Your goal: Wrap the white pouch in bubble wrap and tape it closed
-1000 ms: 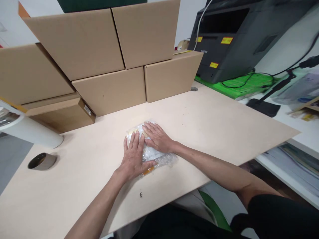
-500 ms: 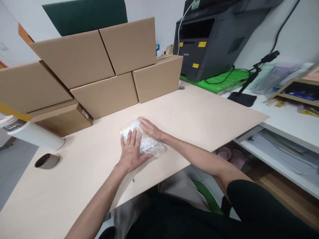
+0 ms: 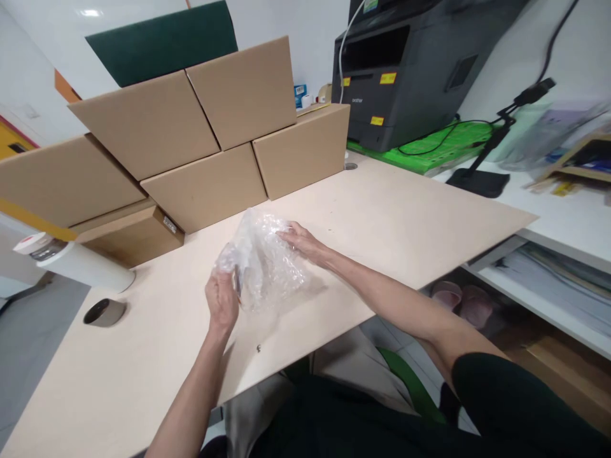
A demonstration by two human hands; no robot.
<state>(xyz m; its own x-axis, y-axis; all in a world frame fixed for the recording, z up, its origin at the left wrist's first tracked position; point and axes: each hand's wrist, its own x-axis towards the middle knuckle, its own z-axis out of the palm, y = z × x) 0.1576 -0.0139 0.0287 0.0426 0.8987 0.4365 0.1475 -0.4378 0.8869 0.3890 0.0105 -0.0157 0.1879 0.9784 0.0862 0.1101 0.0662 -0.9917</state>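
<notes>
A clear, crinkled plastic wrap, perhaps bubble wrap (image 3: 270, 261), is held up off the table (image 3: 405, 222) between my two hands. My left hand (image 3: 222, 300) is closed around its left edge, where a darker flat edge shows beside the fingers; what that is I cannot make out. My right hand (image 3: 306, 243) pinches the upper right side of the plastic. The lower part of the wrap hangs close to the tabletop, and glare hides whatever may lie inside it.
Several cardboard boxes (image 3: 205, 184) are stacked along the back. On the left are a white bottle (image 3: 98, 267) and a brown cup (image 3: 105, 312). A dark printer (image 3: 382, 83) and a black stand (image 3: 480, 181) occupy the right. A small dark mark (image 3: 258, 348) is near the front edge.
Half a second ago both hands lay flat on the plastic, pressing it to the table. Now they grip its sides and have lifted and spread it; my left hand moved left.
</notes>
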